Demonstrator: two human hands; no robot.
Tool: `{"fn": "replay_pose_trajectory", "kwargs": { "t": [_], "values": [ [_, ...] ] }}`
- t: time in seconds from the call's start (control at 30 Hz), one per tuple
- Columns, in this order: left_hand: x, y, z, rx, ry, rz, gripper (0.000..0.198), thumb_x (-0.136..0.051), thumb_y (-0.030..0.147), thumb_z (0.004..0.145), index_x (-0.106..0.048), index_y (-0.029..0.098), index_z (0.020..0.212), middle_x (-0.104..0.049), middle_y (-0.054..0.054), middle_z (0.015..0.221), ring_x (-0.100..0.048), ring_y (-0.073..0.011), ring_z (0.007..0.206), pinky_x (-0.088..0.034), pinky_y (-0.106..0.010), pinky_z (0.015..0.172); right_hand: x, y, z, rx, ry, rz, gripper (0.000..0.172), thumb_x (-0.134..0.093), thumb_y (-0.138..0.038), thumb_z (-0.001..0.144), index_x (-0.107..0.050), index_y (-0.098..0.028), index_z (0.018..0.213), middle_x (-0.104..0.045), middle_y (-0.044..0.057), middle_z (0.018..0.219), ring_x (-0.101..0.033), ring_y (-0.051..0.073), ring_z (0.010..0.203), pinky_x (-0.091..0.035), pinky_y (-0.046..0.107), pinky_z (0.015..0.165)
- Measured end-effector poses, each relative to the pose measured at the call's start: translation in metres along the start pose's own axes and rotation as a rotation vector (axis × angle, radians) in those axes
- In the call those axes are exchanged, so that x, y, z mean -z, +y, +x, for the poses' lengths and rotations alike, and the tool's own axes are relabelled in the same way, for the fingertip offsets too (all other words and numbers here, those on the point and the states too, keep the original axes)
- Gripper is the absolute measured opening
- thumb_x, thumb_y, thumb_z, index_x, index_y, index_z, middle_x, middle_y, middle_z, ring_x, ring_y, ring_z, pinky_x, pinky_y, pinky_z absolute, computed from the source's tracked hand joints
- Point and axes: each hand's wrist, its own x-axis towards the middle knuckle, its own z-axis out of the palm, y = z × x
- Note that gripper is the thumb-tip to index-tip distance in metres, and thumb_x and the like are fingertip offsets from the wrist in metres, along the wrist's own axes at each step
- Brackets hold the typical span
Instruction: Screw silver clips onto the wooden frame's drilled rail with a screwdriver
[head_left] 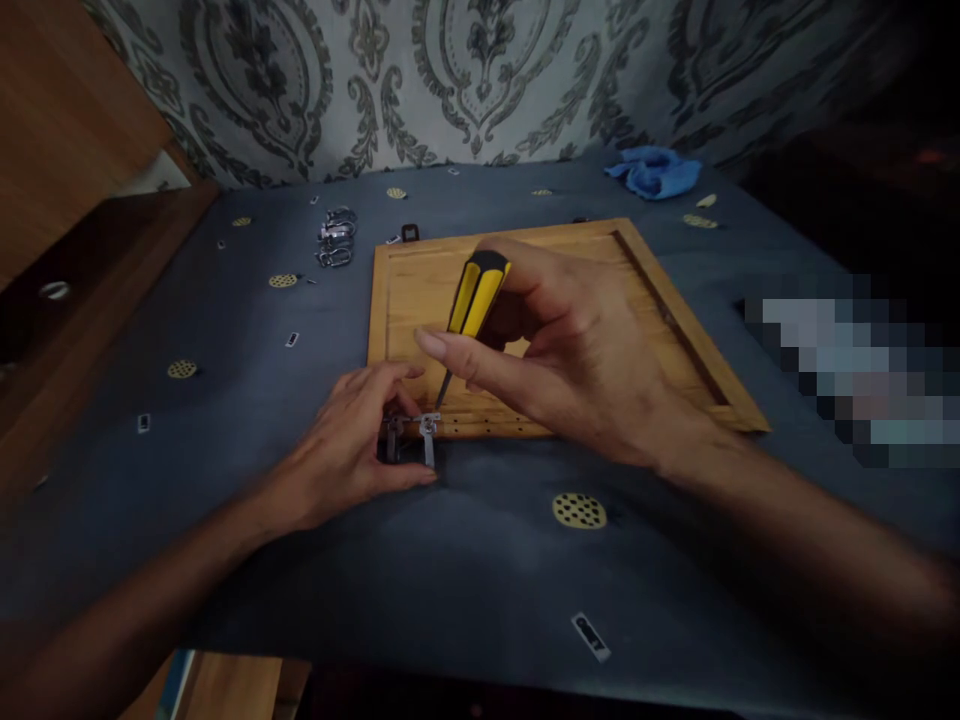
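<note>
Head view: at the wooden panel's near edge, by its left corner, sits the metal fitting, which our left hand steadies between thumb and fingers. Over the panel, our right hand wraps its fingers around the yellow-and-black screwdriver; its tip is just beside the fitting's screw, contact uncertain. For a clean bite, we should align shaft with screw and press the fitting flat.

Dim, soft light with darkened corners
</note>
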Motion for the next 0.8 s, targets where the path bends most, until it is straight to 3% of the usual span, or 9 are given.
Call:
{"fn": "replay_pose_trajectory", "kwargs": {
  "t": [0.17, 0.53, 0.73, 0.8],
  "values": [
    [-0.0007, 0.0006, 0.0009, -0.032, 0.017, -0.010, 0.048, -0.087, 0.032, 0.071, -0.050, 0.027, 0.100, -0.065, 0.000, 0.102, -0.064, -0.0290, 0.103, -0.048, -0.052, 0.101, -0.0075, 0.0071, -0.0027, 0.065, -0.057, 0.015, 0.026, -0.068, -0.034, 0.096, -0.052, -0.020, 0.081, -0.053, -0.005, 0.069, -0.049, 0.008, 0.058, -0.037, 0.025, 0.051],
    [-0.0017, -0.0012, 0.0002, -0.007, 0.039, -0.029, 0.050, -0.087, 0.034, 0.069, -0.053, 0.028, 0.105, -0.063, 0.000, 0.098, -0.063, -0.0298, 0.101, -0.052, -0.050, 0.093, -0.0099, 0.0060, -0.0040, -0.014, -0.115, 0.072, 0.026, -0.067, -0.036, 0.096, -0.054, -0.020, 0.082, -0.053, -0.004, 0.070, -0.049, 0.010, 0.060, -0.036, 0.026, 0.053],
    [-0.0024, -0.0002, 0.0010, 0.014, 0.051, -0.039, 0.042, -0.088, 0.036, 0.068, -0.054, 0.027, 0.092, -0.064, -0.002, 0.099, -0.062, -0.0329, 0.105, -0.055, -0.051, 0.090, -0.0068, 0.0023, -0.0030, -0.014, -0.172, 0.080, 0.024, -0.069, -0.032, 0.095, -0.053, -0.020, 0.081, -0.057, -0.004, 0.071, -0.051, 0.010, 0.063, -0.037, 0.025, 0.058],
    [-0.0031, -0.0003, 0.0015, 0.014, 0.059, -0.053, 0.045, -0.090, 0.037, 0.066, -0.055, 0.028, 0.095, -0.064, -0.003, 0.101, -0.063, -0.0344, 0.108, -0.054, -0.054, 0.093, -0.0042, 0.0006, -0.0016, -0.019, -0.209, 0.094, 0.017, -0.069, -0.030, 0.095, -0.057, -0.019, 0.090, -0.060, -0.005, 0.076, -0.053, 0.009, 0.065, -0.039, 0.024, 0.060]
  ]
}}
